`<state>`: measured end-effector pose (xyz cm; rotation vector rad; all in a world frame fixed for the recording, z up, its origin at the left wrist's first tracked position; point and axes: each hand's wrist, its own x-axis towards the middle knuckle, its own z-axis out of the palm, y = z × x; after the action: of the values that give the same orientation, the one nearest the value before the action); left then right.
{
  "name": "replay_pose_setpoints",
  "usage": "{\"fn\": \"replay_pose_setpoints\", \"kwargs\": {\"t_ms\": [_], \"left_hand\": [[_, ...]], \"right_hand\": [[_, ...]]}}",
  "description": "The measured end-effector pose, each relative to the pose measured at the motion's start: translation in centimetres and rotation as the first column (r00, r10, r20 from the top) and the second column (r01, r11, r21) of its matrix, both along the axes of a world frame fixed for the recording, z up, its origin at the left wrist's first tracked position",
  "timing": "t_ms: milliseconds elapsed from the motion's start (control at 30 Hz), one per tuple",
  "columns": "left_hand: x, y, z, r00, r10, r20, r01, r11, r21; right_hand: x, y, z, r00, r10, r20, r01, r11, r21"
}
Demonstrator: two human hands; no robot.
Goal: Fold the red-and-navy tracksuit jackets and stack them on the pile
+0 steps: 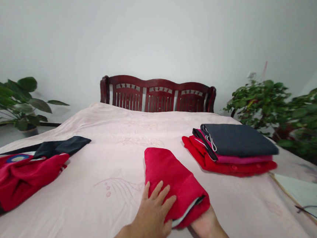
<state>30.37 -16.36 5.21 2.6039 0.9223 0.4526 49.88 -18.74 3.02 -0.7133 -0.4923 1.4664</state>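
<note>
My right hand's (206, 221) fingers are hidden under the folded red garment (167, 170), so I cannot tell whether they grip. My left hand (154, 209) lies flat on top, fingers spread, clasping nothing. The garment is a smooth, plain bundle, pale lining showing at its open end, towards the middle of the pale-pink surface's (110, 159) near edge. A slatted dark-red wooden back (161, 85) stands beyond the far edge, against a whitish wall (166, 34).
</note>
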Motion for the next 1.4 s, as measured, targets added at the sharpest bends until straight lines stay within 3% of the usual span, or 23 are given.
{"fn": "replay_pose_setpoints", "kwargs": {"t_ms": [100, 200, 300, 400, 433, 500, 567, 667, 733, 800, 867, 900, 967, 1033, 1133, 1233, 1333, 1400], "left_hand": [[-1.2, -0.4, 0.3, 1.000, 0.026, 0.001, -0.026, 1.000, 0.001], [-1.9, 0.1, 2.3, 0.993, 0.106, 0.043, -0.106, 0.994, 0.016], [-1.9, 1.8, 4.0, 0.970, 0.218, 0.110, -0.223, 0.974, 0.038], [-1.8, 3.0, 3.6, 0.968, 0.235, 0.086, -0.242, 0.966, 0.092], [-1.9, 3.0, 3.0, 0.977, 0.205, 0.052, -0.210, 0.971, 0.116], [-2.2, 2.7, 1.7, 0.993, 0.117, -0.020, -0.113, 0.983, 0.148], [-2.6, 2.0, 0.5, 0.997, 0.025, -0.069, -0.015, 0.990, 0.142], [-3.1, 1.0, -0.3, 0.994, -0.048, -0.100, 0.060, 0.992, 0.111], [-3.3, 0.8, -0.2, 0.992, -0.065, -0.107, 0.075, 0.993, 0.094], [-3.4, 0.8, 0.1, 0.990, -0.086, -0.113, 0.095, 0.993, 0.076], [-3.4, 0.9, 0.2, 0.987, -0.108, -0.117, 0.116, 0.991, 0.065], [-3.5, 0.9, 0.2, 0.987, -0.113, -0.116, 0.121, 0.991, 0.063], [-3.7, 1.0, 0.1, 0.986, -0.120, -0.113, 0.127, 0.990, 0.063], [-4.0, 1.0, 0.0, 0.984, -0.135, -0.112, 0.141, 0.989, 0.047], [-5.1, 1.4, -0.1, 0.988, -0.119, -0.096, 0.121, 0.993, 0.011], [-6.8, 2.7, -0.1, 0.985, 0.173, 0.006, -0.173, 0.985, 0.014], [-8.2, 4.2, 0.0, 0.882, 0.469, 0.037, -0.452, 0.866, -0.212], [-8.6, 5.0, 0.2, 0.845, 0.533, 0.024, -0.468, 0.762, -0.446]], "right_hand": [[-0.3, -1.3, 1.3, 0.979, 0.088, -0.183, -0.100, 0.994, -0.054], [-3.3, -1.4, 1.7, 0.939, 0.199, -0.282, -0.215, 0.976, -0.025], [-6.6, -0.7, 1.3, 0.911, 0.240, -0.336, -0.248, 0.969, 0.021], [-8.4, -0.9, 0.5, 0.892, 0.339, -0.300, -0.361, 0.933, -0.017], [-8.4, -1.3, 0.3, 0.891, 0.386, -0.238, -0.409, 0.911, -0.054], [-7.4, -2.6, 0.2, 0.874, 0.484, 0.043, -0.470, 0.865, -0.178], [-5.4, -3.9, 0.6, 0.755, 0.547, 0.361, -0.459, 0.835, -0.305], [-2.4, -4.3, 2.9, 0.565, 0.585, 0.582, -0.433, 0.810, -0.395], [-1.6, -2.8, 5.4, 0.452, 0.460, 0.764, -0.363, 0.878, -0.313], [-1.9, 0.1, 7.5, 0.291, 0.101, 0.951, -0.241, 0.970, -0.030], [-2.6, 3.8, 8.2, 0.141, -0.236, 0.961, -0.203, 0.944, 0.261], [-3.0, 5.6, 7.8, 0.075, -0.328, 0.942, -0.236, 0.912, 0.336], [-3.4, 8.9, 5.6, -0.043, -0.353, 0.935, -0.324, 0.890, 0.321], [-3.1, 11.2, 2.5, -0.135, -0.246, 0.960, -0.319, 0.928, 0.193], [-1.8, 12.9, -1.2, -0.145, -0.152, 0.978, -0.290, 0.951, 0.105], [-0.4, 13.4, -1.7, -0.076, -0.111, 0.991, -0.234, 0.968, 0.091], [0.4, 14.1, 0.1, 0.019, -0.011, 1.000, -0.168, 0.986, 0.014], [0.5, 14.7, 1.6, 0.127, 0.105, 0.986, -0.225, 0.972, -0.075]]}}
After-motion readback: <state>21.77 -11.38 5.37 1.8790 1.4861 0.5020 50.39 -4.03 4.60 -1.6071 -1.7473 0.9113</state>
